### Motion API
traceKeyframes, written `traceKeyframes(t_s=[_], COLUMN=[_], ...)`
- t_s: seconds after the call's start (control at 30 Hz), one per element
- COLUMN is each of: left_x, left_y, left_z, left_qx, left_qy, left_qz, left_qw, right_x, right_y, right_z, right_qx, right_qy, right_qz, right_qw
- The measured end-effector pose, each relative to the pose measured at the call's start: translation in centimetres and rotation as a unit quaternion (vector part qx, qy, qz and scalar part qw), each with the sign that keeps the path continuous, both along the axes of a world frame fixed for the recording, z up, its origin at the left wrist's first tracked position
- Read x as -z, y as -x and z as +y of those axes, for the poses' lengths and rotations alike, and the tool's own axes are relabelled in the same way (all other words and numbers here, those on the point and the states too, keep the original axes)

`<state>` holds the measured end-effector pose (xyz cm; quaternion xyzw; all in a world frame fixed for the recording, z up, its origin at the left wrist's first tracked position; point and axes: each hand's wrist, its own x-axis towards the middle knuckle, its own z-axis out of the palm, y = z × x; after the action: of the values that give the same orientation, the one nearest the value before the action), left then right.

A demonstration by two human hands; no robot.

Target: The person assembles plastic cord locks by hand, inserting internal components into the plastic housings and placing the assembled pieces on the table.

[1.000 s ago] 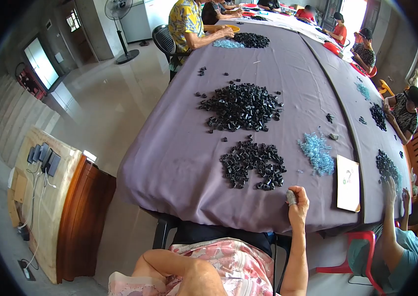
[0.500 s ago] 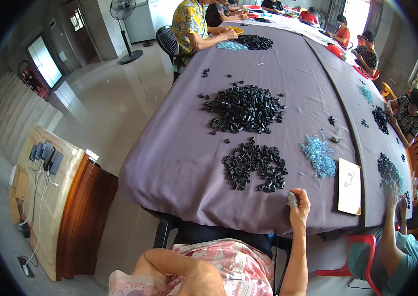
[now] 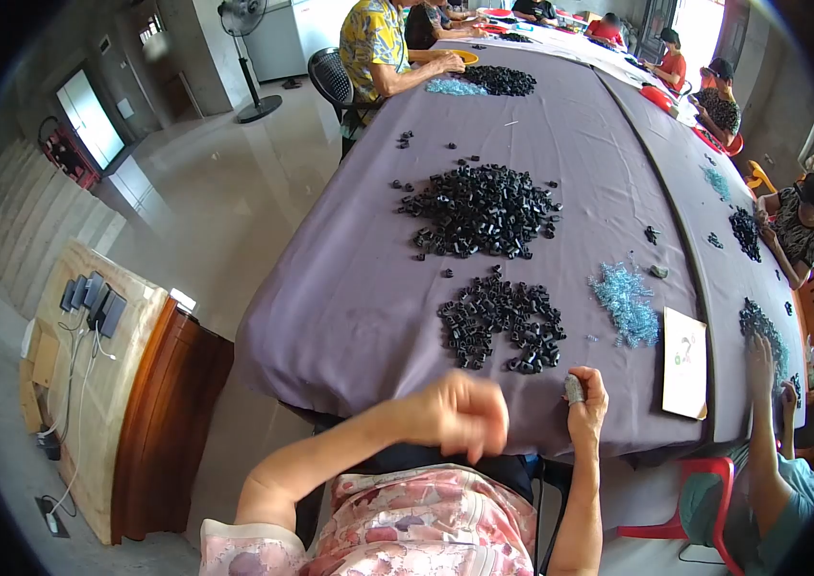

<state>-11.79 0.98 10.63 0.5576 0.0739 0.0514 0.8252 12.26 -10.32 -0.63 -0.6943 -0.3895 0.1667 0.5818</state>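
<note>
My left hand (image 3: 460, 415), blurred by motion, hangs over the near table edge with its fingers bent; what it holds, if anything, cannot be made out. My right hand (image 3: 587, 396) rests at the near edge with its fingers curled and a grey wrap on one of them; anything inside is too small to name. Just beyond my hands lies a loose pile of small black parts (image 3: 469, 331), with a larger black pile (image 3: 488, 211) behind it. A heap of small clear-blue pieces (image 3: 626, 305) is up and to the right of my right hand.
A white card (image 3: 684, 365) and a small stone-like lump (image 3: 658, 272) lie on the purple cloth (image 3: 330, 317). At the right, a co-worker's hands (image 3: 760, 365) are beside another pile. Other people sit farther along the table. A wooden cabinet (image 3: 162, 422) stands at the left.
My left arm, folded near my body before, has swung up and my left hand has come to the table edge. My right hand has barely moved. The view has shifted slightly.
</note>
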Motion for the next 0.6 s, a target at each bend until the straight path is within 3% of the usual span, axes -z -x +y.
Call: traceKeyframes(t_s=[0.1,0.2,0.3,0.47,0.53,0.6], left_x=[4.0,7.5,8.7,11.0,10.6,10.8], left_y=[-1.3,-1.9,-2.0,-1.9,-2.1,-2.2], left_z=[5.0,9.7,13.2,15.9,15.4,16.4], left_qx=[-0.194,-0.33,-0.391,-0.405,-0.393,-0.398], left_qy=[-0.114,-0.127,-0.094,-0.174,-0.189,-0.226], left_qz=[0.045,0.064,0.112,0.139,0.153,0.147], left_qw=[0.973,0.933,0.909,0.887,0.887,0.877], right_x=[0.3,0.2,-0.7,-6.7,-10.1,-13.0], right_y=[-0.1,-0.6,-1.1,-5.9,-6.6,-3.9], right_z=[-0.1,0.3,0.4,4.4,5.6,4.9], right_qx=[-0.001,-0.008,0.013,0.027,0.01,-0.055], right_qy=[-0.006,-0.003,0.012,-0.053,-0.128,-0.122], right_qz=[0.008,-0.005,0.044,0.094,0.218,0.141], right_qw=[1.0,1.0,0.999,0.994,0.967,0.981])
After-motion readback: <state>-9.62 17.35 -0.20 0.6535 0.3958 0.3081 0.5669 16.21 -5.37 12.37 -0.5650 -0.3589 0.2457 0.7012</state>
